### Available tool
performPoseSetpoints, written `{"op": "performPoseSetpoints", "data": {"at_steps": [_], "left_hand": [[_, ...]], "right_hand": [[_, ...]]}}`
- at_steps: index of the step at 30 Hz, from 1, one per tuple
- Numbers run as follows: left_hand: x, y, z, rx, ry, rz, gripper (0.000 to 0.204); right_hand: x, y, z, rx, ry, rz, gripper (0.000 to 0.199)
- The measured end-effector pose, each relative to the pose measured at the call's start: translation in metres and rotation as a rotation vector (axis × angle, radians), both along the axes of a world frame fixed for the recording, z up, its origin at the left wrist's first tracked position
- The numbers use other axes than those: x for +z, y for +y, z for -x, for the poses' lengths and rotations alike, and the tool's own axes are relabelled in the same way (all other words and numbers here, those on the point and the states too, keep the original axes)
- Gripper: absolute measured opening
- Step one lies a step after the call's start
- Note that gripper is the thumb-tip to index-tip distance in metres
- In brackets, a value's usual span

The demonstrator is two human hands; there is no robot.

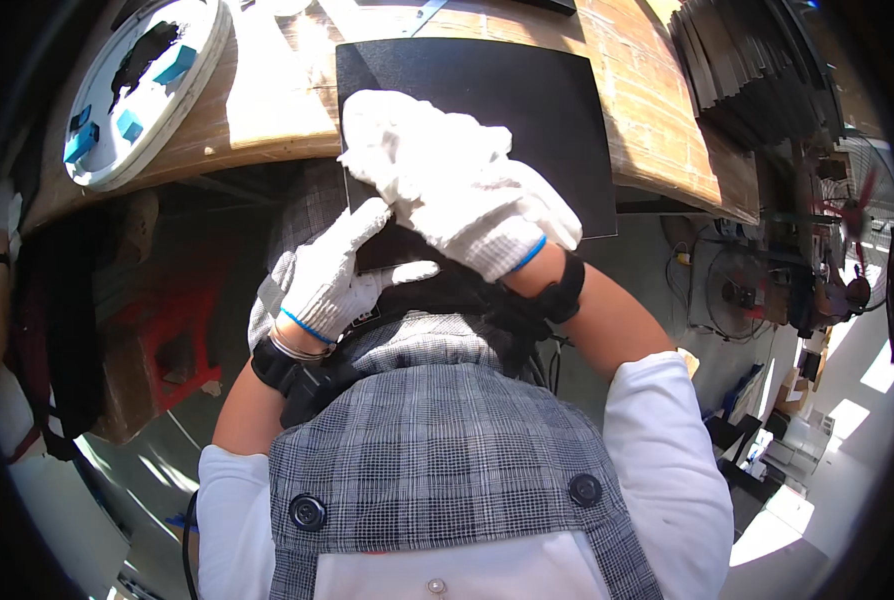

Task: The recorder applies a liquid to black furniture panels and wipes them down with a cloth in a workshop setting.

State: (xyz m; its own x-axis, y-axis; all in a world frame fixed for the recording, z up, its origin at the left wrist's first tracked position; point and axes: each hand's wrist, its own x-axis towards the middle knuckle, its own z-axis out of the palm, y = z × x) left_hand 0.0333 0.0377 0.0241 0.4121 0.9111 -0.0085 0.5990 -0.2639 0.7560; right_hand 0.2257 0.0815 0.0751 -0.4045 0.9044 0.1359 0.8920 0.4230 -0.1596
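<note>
A flat black panel (552, 130) lies on the wooden table and juts past its front edge towards me. My right hand (497, 228), in a white knit glove with a blue cuff, presses a bunched white cloth (407, 140) onto the panel's upper face. Its fingers are partly lost among the cloth's folds. In a matching glove, my left hand (332, 265) grips the panel's near left corner, with thumb and fingers either side of the edge.
A round white tray (115, 172) with blue blocks (174, 64) and a dark patch sits on the table (277, 110) at left. Many dark sheets (752, 65) are stacked at far right. Fans (737, 293) stand beyond the table's right end. Another person's gloved hand (4, 215) shows at far left.
</note>
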Motion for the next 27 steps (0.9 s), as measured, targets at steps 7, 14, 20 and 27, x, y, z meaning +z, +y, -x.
{"op": "performPoseSetpoints", "data": {"at_steps": [7, 14, 20, 27], "left_hand": [[-0.004, 0.006, -0.012, 0.535, -1.241, 1.151, 0.019], [-0.011, 0.008, -0.012, 0.579, -1.171, 1.117, 0.017], [-0.013, 0.006, -0.012, 0.610, -1.200, 1.112, 0.016], [-0.007, 0.004, 0.000, -0.173, -0.191, 0.265, 0.043]], "right_hand": [[-0.031, -0.063, -0.134, -0.147, -0.012, -0.318, 0.031], [0.022, -0.088, -0.251, -0.823, -0.370, -0.187, 0.044], [0.026, -0.058, -0.178, -0.339, -0.070, -0.396, 0.049], [0.002, -0.016, 0.020, 0.153, 0.271, 0.148, 0.033]]}}
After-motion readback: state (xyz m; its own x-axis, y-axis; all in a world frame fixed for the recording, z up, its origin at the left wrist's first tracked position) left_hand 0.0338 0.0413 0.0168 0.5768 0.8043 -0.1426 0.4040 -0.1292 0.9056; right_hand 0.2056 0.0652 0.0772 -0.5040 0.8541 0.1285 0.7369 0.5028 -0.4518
